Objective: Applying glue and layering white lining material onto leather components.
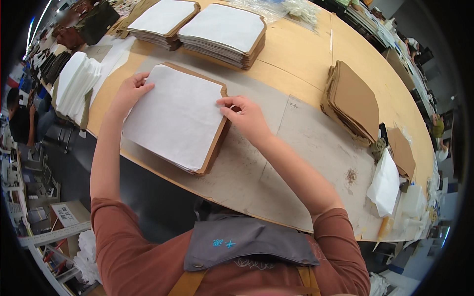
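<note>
A white sheet (173, 113) lies on a brown panel (215, 148) with a notched corner, which sits with more layers at the table's near left. My left hand (132, 92) pinches the sheet at its far left edge, thumb on top. At the right edge, just below the notch, my right hand (244, 116) is closed with thumb and forefinger on the sheet's border. The sheet lies nearly flush with the panel on the left, while a brown strip shows along its far and right sides. How many layers are under it I cannot tell.
Two stacks of white-topped brown panels, one left (163, 17) and one right (222, 27), stand at the far side. A brown panel pile (353, 98) leans at the right, near a white bag (385, 182). Folded white material (76, 86) lies far left. The table's near edge (197, 193) curves before me.
</note>
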Demonstrator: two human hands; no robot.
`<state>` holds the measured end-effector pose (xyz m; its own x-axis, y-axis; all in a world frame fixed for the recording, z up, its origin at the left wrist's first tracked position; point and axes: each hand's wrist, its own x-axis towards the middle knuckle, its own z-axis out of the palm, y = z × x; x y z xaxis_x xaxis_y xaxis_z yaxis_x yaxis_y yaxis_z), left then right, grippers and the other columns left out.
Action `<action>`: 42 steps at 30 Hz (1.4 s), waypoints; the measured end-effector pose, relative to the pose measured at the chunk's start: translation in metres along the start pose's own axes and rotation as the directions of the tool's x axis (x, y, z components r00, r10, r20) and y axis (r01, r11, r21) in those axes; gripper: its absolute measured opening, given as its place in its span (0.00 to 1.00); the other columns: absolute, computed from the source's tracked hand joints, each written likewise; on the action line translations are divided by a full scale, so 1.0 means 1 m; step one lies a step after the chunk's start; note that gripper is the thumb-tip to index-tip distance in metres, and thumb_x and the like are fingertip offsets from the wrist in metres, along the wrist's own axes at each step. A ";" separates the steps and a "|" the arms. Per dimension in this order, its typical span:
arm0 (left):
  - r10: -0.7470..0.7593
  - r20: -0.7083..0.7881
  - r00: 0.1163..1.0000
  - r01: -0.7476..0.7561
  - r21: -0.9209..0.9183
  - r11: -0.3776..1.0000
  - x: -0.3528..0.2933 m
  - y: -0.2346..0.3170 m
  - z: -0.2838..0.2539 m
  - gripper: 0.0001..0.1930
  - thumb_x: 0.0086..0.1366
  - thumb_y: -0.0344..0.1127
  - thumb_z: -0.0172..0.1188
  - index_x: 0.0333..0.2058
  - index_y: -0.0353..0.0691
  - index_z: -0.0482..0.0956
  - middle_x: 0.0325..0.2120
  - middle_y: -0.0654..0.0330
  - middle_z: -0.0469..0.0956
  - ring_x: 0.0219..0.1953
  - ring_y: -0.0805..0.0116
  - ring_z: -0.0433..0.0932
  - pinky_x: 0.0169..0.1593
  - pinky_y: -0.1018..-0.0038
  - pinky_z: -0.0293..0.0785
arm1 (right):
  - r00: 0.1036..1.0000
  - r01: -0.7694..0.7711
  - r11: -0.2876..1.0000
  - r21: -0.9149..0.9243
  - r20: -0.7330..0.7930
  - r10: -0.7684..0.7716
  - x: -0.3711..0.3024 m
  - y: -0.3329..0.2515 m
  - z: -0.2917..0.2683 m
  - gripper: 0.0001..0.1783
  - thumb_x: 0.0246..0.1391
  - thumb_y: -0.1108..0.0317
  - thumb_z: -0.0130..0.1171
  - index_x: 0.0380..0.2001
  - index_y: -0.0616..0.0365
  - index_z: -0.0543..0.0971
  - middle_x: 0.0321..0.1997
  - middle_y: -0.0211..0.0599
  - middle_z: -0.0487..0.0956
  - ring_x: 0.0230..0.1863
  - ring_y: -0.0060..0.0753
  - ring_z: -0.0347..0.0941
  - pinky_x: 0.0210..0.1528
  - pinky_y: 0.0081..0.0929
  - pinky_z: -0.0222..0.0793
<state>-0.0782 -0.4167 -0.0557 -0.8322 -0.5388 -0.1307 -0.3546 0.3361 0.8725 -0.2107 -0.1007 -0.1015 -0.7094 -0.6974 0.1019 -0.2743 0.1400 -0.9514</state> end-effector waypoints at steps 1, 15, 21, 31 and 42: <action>0.007 -0.052 0.999 -0.010 -0.056 0.998 0.002 -0.006 0.005 0.25 0.65 0.34 0.66 0.60 0.36 0.74 0.38 0.66 0.82 0.35 0.80 0.75 0.43 0.80 0.72 | 1.000 -0.010 1.000 -0.002 -0.008 0.010 0.000 0.002 -0.001 0.12 0.59 0.67 0.63 0.45 0.56 0.85 0.39 0.34 0.79 0.36 0.26 0.74 0.44 0.26 0.73; 0.430 -0.332 0.840 -0.337 0.302 0.892 -0.041 0.025 0.028 0.20 0.68 0.31 0.61 0.58 0.44 0.76 0.54 0.57 0.73 0.43 0.71 0.76 0.46 0.75 0.74 | 0.838 -0.087 0.795 0.600 0.475 -0.267 -0.107 -0.099 -0.096 0.25 0.69 0.57 0.55 0.64 0.55 0.74 0.42 0.32 0.78 0.40 0.24 0.71 0.44 0.26 0.69; 0.670 -0.215 0.710 -0.566 0.391 0.726 -0.110 0.072 0.095 0.17 0.66 0.22 0.58 0.53 0.38 0.79 0.52 0.55 0.75 0.45 0.69 0.76 0.45 0.74 0.73 | 0.622 0.272 0.518 0.811 0.263 -0.738 -0.177 -0.135 -0.137 0.22 0.66 0.71 0.58 0.57 0.78 0.75 0.41 0.46 0.80 0.36 0.33 0.78 0.37 0.26 0.74; 0.676 0.370 0.637 -0.721 -0.023 0.693 -0.182 0.078 0.259 0.16 0.58 0.20 0.66 0.46 0.39 0.83 0.51 0.53 0.75 0.43 0.61 0.78 0.46 0.70 0.78 | 0.776 -0.021 0.636 -0.772 -0.413 -0.476 -0.124 0.000 -0.313 0.13 0.50 0.61 0.73 0.27 0.56 0.81 0.32 0.28 0.80 0.36 0.34 0.76 0.39 0.30 0.71; 0.535 0.440 0.721 -0.580 -0.039 0.814 -0.178 0.059 0.292 0.12 0.59 0.20 0.64 0.43 0.37 0.83 0.52 0.55 0.76 0.41 0.64 0.79 0.44 0.71 0.77 | 0.877 0.159 0.283 -0.946 0.003 -0.481 -0.115 0.063 -0.371 0.07 0.53 0.70 0.65 0.35 0.59 0.82 0.37 0.36 0.82 0.42 0.42 0.79 0.44 0.36 0.75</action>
<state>-0.0755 -0.0749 -0.1183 -0.9775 0.1310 0.1653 0.2105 0.5559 0.8042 -0.3871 0.2486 -0.0656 -0.4882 -0.6807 0.5462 -0.8042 0.5939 0.0213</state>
